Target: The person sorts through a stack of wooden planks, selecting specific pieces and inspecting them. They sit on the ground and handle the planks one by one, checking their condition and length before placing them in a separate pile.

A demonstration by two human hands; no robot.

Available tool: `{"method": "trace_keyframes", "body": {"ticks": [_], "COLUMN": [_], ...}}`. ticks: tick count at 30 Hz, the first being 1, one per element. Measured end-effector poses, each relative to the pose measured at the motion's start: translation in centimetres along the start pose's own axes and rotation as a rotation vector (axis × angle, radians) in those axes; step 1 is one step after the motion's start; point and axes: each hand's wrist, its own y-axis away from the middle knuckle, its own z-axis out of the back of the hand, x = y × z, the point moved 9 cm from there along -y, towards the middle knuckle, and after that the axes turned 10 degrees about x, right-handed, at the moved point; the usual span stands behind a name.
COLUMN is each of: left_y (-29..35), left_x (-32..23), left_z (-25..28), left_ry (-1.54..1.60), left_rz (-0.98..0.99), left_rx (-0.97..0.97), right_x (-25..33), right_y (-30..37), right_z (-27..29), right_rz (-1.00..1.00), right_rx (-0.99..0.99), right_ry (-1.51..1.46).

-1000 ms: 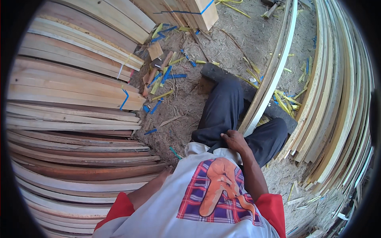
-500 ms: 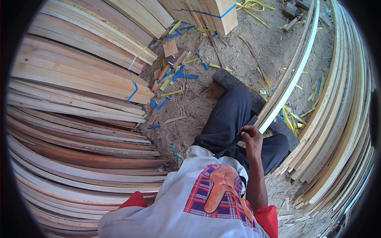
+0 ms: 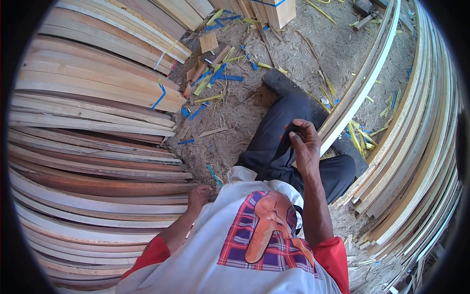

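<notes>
My right hand (image 3: pixel 304 143) is raised over my lap, with thumb and fingers pinched on a black strap (image 3: pixel 283 149) that runs down toward my waist. Close beyond that hand lies the near end of a long pale wooden strip (image 3: pixel 338 132), which rests on a dark block (image 3: pixel 350 152). My left hand (image 3: pixel 199 196) hovers at my left side near the ends of the stacked planks (image 3: pixel 147 188). Its fingers are curled in, and nothing shows between them. My dark-trousered legs (image 3: pixel 274 127) are bent beneath the right hand.
Stacked boards (image 3: pixel 98 83), some bound with blue strap, fill the left side. Long curved strips (image 3: pixel 406 161) lie piled along the right. Yellow and blue strap scraps (image 3: pixel 215 76) and wood offcuts litter the dusty ground (image 3: pixel 220 152). A bundled timber stack (image 3: pixel 281 14) stands at the far middle.
My right hand has risen and moved away from my body, drawing up the black strap. My left hand, hidden before, has come forward into view beside the planks.
</notes>
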Motion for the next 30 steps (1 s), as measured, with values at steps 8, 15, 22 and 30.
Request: {"method": "trace_keyframes", "body": {"ticks": [8,15,22,30], "left_y": [3.2,1.8,-1.3,-4.9], "left_x": [-13.7,-12.9,-12.9,-15.0], "left_z": [-3.7,-3.9,-4.6,-6.9], "left_ry": [-0.178,-0.194,-0.233,-0.333], "left_rz": [-0.160,-0.102,-0.087,-0.055], "left_rx": [0.484,0.530,0.543,0.597], "right_x": [-5.9,-15.5,-15.6,-26.1], "right_y": [1.8,8.9,9.0,6.3], "right_z": [-21.5,-22.2,-23.3,-26.2], "right_rz": [-0.082,-0.051,0.186,0.414], "right_rx": [1.009,1.493,1.248,1.131], "right_ry": [0.515,0.847,1.205,1.521]}}
